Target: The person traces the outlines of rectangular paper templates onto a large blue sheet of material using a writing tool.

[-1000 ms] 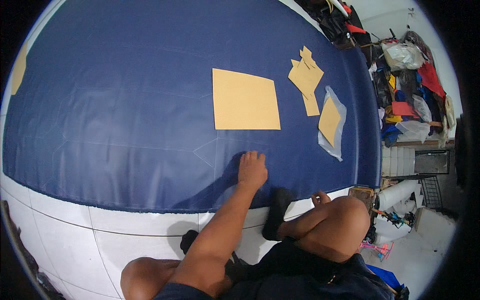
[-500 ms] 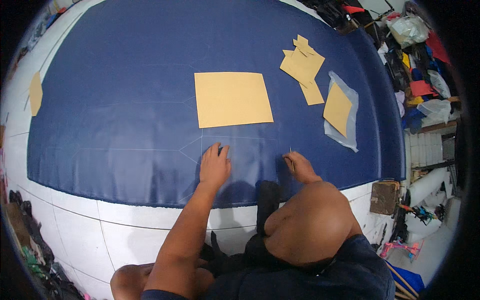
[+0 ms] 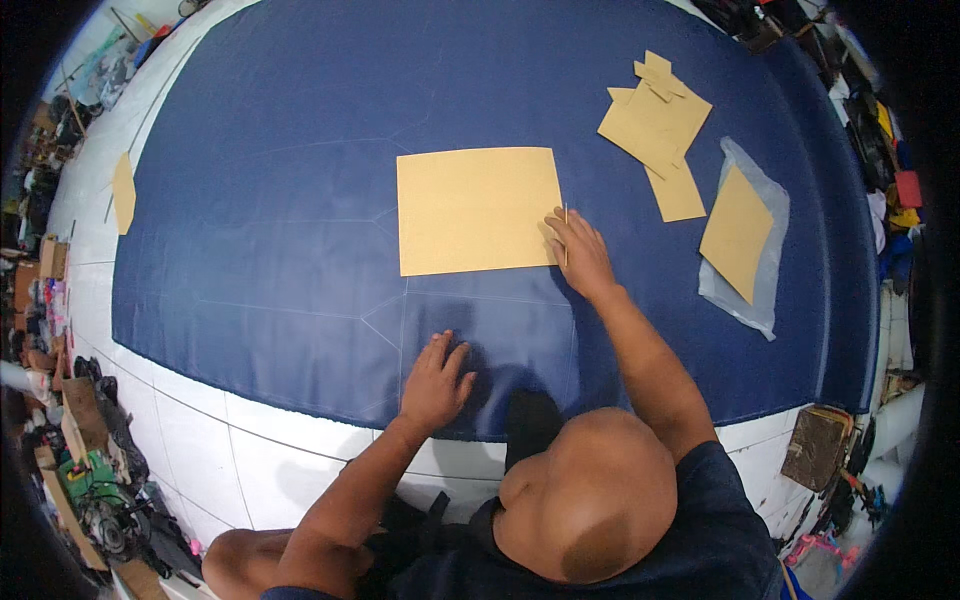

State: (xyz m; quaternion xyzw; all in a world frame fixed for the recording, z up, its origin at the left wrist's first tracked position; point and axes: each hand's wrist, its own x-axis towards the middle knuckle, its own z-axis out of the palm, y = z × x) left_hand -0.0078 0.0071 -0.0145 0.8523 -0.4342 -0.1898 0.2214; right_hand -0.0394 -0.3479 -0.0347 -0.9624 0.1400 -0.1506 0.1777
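Note:
A wide dark-blue sheet [image 3: 280,265] lies over the floor, marked with thin pale lines. On it rests a tan rectangular card piece [image 3: 475,212]. My right hand [image 3: 585,258] is at the card's right edge, its fingers closed on a thin pencil-like stick [image 3: 566,225] and touching or just over the card. My left hand [image 3: 436,384] is over the sheet below the card, fingers apart and holding nothing. Whether its fingertips press on the sheet is hard to tell. Faint lines run on the sheet between my two hands.
Several tan card pieces [image 3: 660,125] are piled at the far right. A tan diamond-shaped card [image 3: 738,235] lies on a whitish plastic sheet [image 3: 765,300]. Another tan card [image 3: 123,195] sits at the left edge. White tiles [image 3: 185,430] border the sheet, with clutter along both sides.
My right hand has moved up, away from my knee, to the card's right edge with the stick. My left hand has drawn back from the card, nearer to me. The whole view has shifted.

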